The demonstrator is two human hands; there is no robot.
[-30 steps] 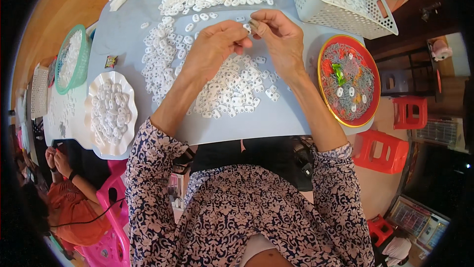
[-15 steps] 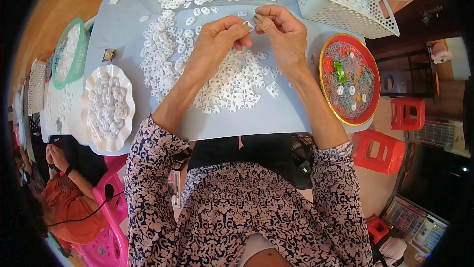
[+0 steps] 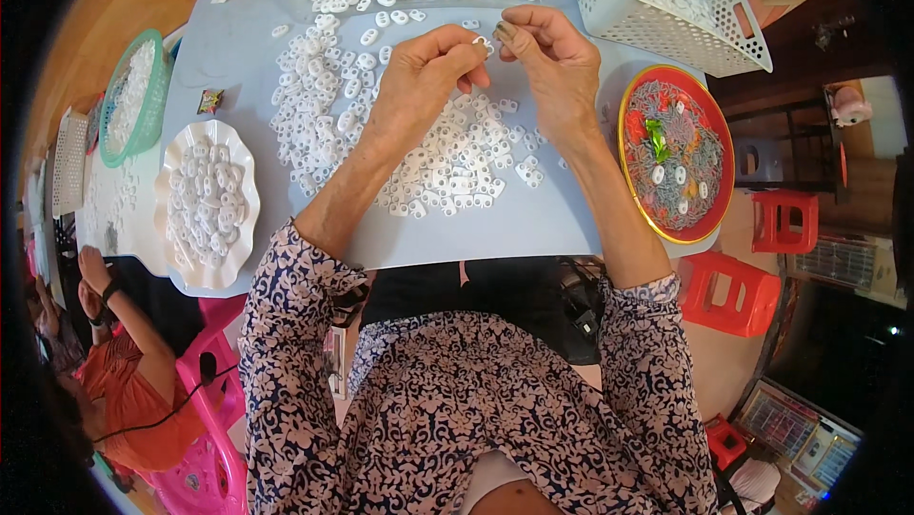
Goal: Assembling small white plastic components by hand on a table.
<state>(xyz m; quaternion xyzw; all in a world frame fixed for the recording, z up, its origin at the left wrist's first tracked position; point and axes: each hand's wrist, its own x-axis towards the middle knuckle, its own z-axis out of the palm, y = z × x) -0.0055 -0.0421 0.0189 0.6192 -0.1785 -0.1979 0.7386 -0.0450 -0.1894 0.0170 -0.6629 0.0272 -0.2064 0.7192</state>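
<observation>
Pinching a white piece (image 3: 484,46), the left hand (image 3: 427,69) is holding it up in the head view, above the desk (image 3: 533,231) and beyond the near heap (image 3: 440,168). The left fingers (image 3: 466,57) are pressing together, thumb against index, and the piece is showing past their tips, toward the right hand (image 3: 558,64). The right fingers (image 3: 512,37) are curling close together just beside it, with a small gap showing between the hands; whether they are pinching anything tiny, I cannot tell.

The piece is looking like thin moulded plastic with holes through it, so I am judging it very light and stiff, likely not fragile, giving little under a firm pinch. Its smooth face is probably making it slippery, and its smallness is leaving little room for fingertips. The flat body or outer edge near one end is seeming the best place for taking hold, leaving the holes uncovered; squeezing at the very rim would be risking a twist or a flick away.

Similar pieces are lying loose in the heap and filling the dish (image 3: 205,276) at the left. At the right, the bowl (image 3: 722,155) is holding grey bits, and the basket (image 3: 624,16) is standing beyond it.
</observation>
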